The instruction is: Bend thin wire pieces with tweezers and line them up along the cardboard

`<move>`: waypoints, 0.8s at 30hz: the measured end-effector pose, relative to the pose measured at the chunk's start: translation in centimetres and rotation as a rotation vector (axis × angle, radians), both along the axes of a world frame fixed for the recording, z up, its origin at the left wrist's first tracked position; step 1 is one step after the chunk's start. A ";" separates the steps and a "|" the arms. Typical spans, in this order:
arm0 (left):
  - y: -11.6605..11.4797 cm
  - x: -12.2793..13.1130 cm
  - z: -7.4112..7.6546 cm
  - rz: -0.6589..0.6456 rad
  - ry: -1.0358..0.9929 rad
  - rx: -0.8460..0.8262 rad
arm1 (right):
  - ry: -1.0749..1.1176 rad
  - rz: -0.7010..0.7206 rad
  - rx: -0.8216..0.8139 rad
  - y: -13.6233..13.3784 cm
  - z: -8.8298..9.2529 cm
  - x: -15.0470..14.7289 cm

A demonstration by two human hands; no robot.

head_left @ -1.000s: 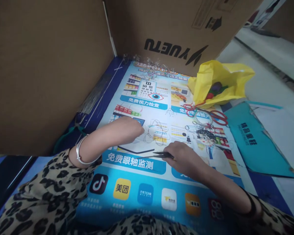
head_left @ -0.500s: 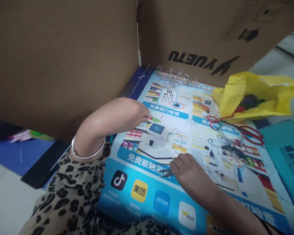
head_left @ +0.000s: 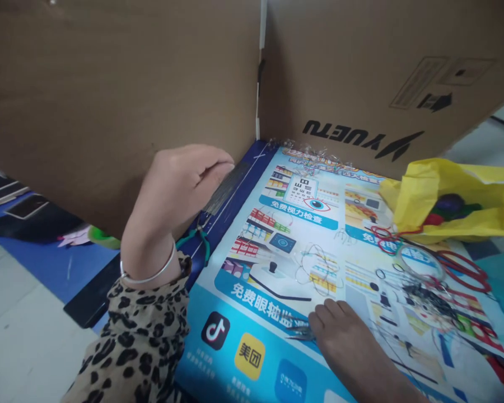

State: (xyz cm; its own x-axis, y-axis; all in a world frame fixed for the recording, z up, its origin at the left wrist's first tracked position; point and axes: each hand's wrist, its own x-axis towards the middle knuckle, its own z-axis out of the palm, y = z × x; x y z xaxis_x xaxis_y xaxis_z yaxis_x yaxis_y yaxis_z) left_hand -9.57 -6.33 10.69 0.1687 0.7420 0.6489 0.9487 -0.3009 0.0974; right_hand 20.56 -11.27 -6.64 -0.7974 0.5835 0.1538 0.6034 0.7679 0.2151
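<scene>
My left hand (head_left: pixel 185 179) is raised at the left with thumb and fingers pressed together; anything in the pinch is too small to make out. Just beyond its fingertips lies a bundle of thin straight wires (head_left: pixel 229 187) on the dark blue strip. Pliers with teal handles (head_left: pixel 205 246) lie beside my left wrist, partly hidden. My right hand (head_left: pixel 344 330) rests closed on the printed poster (head_left: pixel 218 291), around what look like scissors (head_left: pixel 300 333) with pointed metal blades facing left. Loops of thin wire (head_left: pixel 319 268) lie just beyond it.
Tall cardboard walls (head_left: pixel 121 84) stand at the back and left. At right are a yellow bag (head_left: pixel 420 184) with dark and red items, red cord loops (head_left: pixel 466 271), a pale ring (head_left: pixel 422 263) and a dark wire tangle (head_left: pixel 432 299). Clear scraps (head_left: pixel 319 159) lie along the back edge.
My left hand has moved left, off the poster to above the wire bundle, baring the teal pliers. The view has shifted. My right hand stays closed around the scissors.
</scene>
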 end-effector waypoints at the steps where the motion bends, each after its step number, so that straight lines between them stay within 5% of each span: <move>1: -0.1 0.0 0.1 0.008 -0.025 0.037 | 0.023 -0.008 -0.023 0.1 0.1 0.2; 4: 0.0 0.4 0.0 -0.003 -0.032 0.015 | 0.091 -0.029 -0.094 0.4 0.6 0.6; 12: 2.8 1.6 -2.3 -0.201 0.210 -0.485 | 0.183 -0.084 -0.281 0.5 1.6 0.8; 24: 6.6 1.8 -6.6 -0.153 0.378 -0.666 | 0.094 -0.155 -0.600 0.9 1.2 0.6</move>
State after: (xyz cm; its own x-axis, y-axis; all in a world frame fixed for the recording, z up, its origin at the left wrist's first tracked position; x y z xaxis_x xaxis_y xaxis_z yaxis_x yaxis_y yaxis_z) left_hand -7.73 0.27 4.12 0.4213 0.9057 -0.0474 0.9062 -0.4225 -0.0178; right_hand 21.17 -10.36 -5.43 -0.6952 0.6980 -0.1717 0.7132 0.6401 -0.2857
